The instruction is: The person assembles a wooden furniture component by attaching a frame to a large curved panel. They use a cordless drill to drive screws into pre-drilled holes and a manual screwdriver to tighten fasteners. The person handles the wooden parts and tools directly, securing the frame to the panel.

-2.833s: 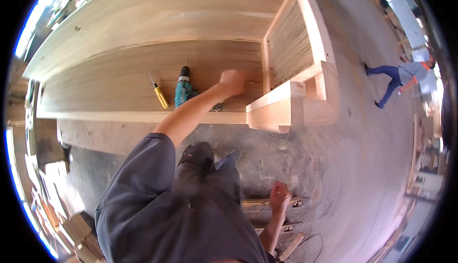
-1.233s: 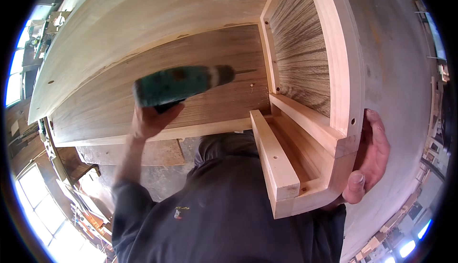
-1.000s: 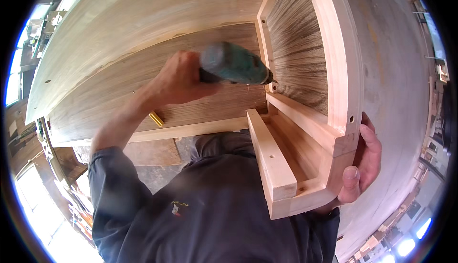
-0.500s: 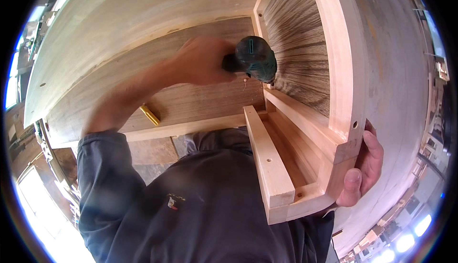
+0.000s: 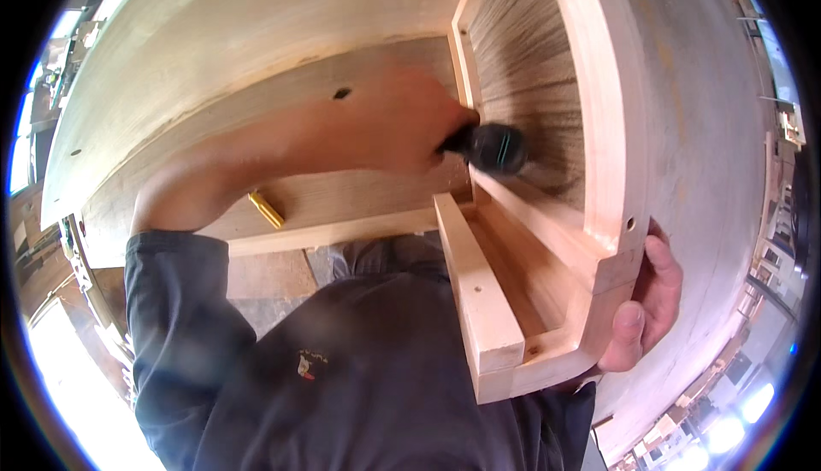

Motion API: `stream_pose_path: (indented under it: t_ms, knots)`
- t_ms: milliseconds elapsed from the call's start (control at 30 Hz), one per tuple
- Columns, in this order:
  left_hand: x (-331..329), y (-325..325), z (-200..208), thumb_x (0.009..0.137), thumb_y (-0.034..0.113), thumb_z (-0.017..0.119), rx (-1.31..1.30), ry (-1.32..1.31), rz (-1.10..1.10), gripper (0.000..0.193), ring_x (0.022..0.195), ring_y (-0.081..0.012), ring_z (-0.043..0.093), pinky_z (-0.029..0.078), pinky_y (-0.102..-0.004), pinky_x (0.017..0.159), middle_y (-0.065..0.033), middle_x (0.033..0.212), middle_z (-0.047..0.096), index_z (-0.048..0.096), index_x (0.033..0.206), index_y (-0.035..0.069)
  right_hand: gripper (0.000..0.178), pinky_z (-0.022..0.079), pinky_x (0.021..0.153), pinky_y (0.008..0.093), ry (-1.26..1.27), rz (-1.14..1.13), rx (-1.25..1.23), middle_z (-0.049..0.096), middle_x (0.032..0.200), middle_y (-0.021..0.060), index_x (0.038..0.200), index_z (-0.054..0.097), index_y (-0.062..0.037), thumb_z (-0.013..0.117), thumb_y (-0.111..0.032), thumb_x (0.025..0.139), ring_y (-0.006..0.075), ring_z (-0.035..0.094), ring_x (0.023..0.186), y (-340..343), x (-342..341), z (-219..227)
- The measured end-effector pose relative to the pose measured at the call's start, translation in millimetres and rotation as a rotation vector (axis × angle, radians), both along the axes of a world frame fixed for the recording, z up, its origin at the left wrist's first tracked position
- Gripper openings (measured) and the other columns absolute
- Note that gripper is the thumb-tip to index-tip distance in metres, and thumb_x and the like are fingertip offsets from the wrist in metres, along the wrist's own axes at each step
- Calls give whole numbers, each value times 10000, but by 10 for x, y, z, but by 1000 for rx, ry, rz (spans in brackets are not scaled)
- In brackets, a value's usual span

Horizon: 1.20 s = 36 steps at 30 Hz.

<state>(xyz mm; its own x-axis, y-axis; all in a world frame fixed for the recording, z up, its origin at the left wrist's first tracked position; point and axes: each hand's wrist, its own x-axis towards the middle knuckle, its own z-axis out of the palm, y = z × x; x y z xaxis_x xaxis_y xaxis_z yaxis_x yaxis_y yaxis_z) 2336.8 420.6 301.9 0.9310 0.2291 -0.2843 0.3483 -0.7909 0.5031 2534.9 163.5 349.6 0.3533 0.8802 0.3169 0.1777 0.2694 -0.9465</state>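
At two o'clock, my left hand [image 5: 410, 125] grips the drill [image 5: 499, 148], presumably weighty, rigid, best held by its handle. At four o'clock, my right hand [image 5: 647, 309] cups the wooden frame [image 5: 611, 120]; whether it clamps, I cannot tell.

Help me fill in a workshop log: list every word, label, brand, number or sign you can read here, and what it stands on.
No text can be read.
Dark shirt: small yellow marking by a white-and-red figure; too small to read.
Power drill: green mark on its dark rear end; too blurred to tell if it is lettering.
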Motion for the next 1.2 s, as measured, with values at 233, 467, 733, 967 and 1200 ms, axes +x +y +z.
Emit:
stream_pose_path:
  t_ms: [233,467,733,967,1200]
  knots:
    - [266,42,-37,687,128,705,-122,72,-82,425,837,-432,683,515,-547,733,-177,823,708,656,1109,104,948,398,1146,423,132,-53,-368,506,1458,302,1491,395,121,812,-304,753,345,525,1354,76,-100,316]
    - [380,97,-66,697,145,724,-63,117,-157,492,938,-396,704,532,-525,846,-159,917,736,648,1183,142,1068,396,1140,405,-407,98,-539,470,1477,245,1567,244,107,762,-301,727,323,507,1361,258,-44,501]
    - [586,37,108,702,94,699,-9,216,-225,503,997,-379,700,534,-508,866,-156,977,740,667,1200,149,1047,376,1161,404,-292,131,-483,405,1513,259,1591,147,97,701,-240,769,332,463,1394,286,4,432]
    - [499,39,167,725,98,686,-18,318,-167,468,1013,-363,700,537,-485,875,-146,1009,738,677,1190,150,1067,371,1169,422,-279,114,-479,387,1526,276,1589,156,92,764,-285,798,360,459,1399,271,-72,464]
    - [567,113,84,797,163,704,-103,411,-276,245,722,-252,699,540,-432,695,-108,817,712,699,1028,82,1023,378,1163,427,-293,109,-482,373,1534,277,1592,160,80,727,-256,809,374,461,1397,296,-130,434]
